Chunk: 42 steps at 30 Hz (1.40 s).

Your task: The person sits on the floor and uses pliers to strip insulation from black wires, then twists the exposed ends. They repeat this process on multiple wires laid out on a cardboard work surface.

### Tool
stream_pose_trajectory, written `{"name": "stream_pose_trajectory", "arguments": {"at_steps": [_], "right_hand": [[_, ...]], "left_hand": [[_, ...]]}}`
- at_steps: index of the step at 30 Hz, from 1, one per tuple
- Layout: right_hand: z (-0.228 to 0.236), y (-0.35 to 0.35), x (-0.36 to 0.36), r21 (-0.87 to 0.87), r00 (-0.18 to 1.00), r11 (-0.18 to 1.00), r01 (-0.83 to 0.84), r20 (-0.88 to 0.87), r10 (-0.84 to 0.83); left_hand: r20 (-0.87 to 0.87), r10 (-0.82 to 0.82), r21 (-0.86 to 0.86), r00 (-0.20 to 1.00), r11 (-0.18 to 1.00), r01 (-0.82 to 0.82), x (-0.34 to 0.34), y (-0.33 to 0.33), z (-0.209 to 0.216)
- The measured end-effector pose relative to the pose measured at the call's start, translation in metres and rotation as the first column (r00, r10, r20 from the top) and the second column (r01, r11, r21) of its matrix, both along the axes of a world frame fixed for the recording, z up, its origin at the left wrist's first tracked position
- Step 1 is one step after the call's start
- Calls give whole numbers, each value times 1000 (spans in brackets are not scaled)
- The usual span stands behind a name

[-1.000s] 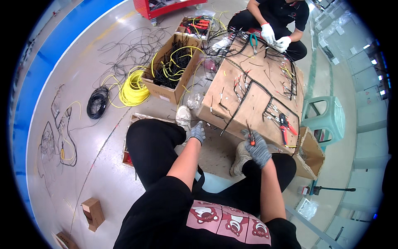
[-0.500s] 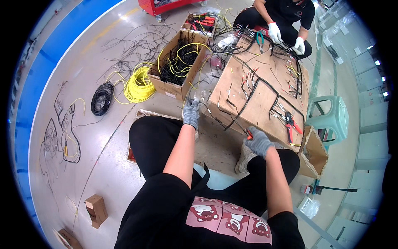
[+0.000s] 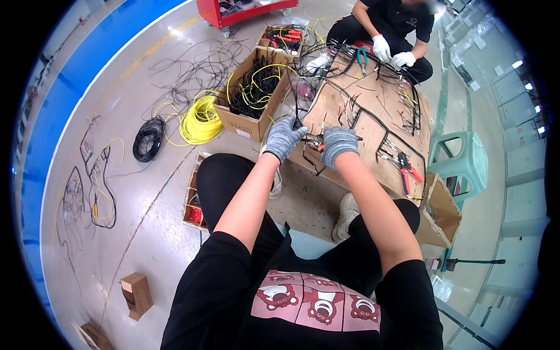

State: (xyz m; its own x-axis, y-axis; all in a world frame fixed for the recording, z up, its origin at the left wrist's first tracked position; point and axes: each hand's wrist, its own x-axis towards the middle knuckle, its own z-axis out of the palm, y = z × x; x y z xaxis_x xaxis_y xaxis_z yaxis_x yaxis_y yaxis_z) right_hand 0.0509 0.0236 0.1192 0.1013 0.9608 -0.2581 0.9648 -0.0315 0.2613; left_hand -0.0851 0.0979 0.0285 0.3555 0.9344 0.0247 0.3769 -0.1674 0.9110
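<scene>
My left hand (image 3: 284, 139), in a grey knit glove, is closed on thin black wires (image 3: 297, 111) at the near left edge of a wooden work surface (image 3: 344, 166). My right hand (image 3: 340, 144), gloved alike, wraps round an orange-handled hand tool (image 3: 319, 146) whose dark end points at the left hand; it looks like pliers, but the fingers hide most of it. A black wire harness (image 3: 373, 119) with several branches lies over the wood. To its right rest red-handled pliers (image 3: 405, 174).
Opposite, a co-worker's white-gloved hands (image 3: 392, 53) handle wires near green-handled pliers (image 3: 362, 60). A cardboard box (image 3: 248, 123) of wires and a yellow wire coil (image 3: 201, 121) stand left. A green stool (image 3: 466, 163) and an open box (image 3: 446, 213) flank the right side.
Both hands have moved up to the wood's near edge and come together. My right hand has brought the orange-handled tool up and left to the left hand.
</scene>
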Motion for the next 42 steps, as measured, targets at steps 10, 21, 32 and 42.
{"name": "stream_pose_trajectory", "arguments": {"at_steps": [10, 21, 32, 42], "right_hand": [[-6, 9, -6, -32, 997, 999, 42, 61, -40], [-18, 14, -3, -89, 996, 994, 58, -55, -63], [1, -48, 64, -65, 909, 969, 240, -335, -248], [-31, -65, 134, 194, 615, 890, 412, -780, -114]], "left_hand": [[11, -36, -42, 999, 998, 36, 4, -8, 11], [-87, -39, 1, 995, 999, 40, 6, -4, -1], [484, 364, -497, 796, 863, -92, -36, 46, -30], [-675, 284, 128, 681, 954, -271, -60, 152, -1]]}}
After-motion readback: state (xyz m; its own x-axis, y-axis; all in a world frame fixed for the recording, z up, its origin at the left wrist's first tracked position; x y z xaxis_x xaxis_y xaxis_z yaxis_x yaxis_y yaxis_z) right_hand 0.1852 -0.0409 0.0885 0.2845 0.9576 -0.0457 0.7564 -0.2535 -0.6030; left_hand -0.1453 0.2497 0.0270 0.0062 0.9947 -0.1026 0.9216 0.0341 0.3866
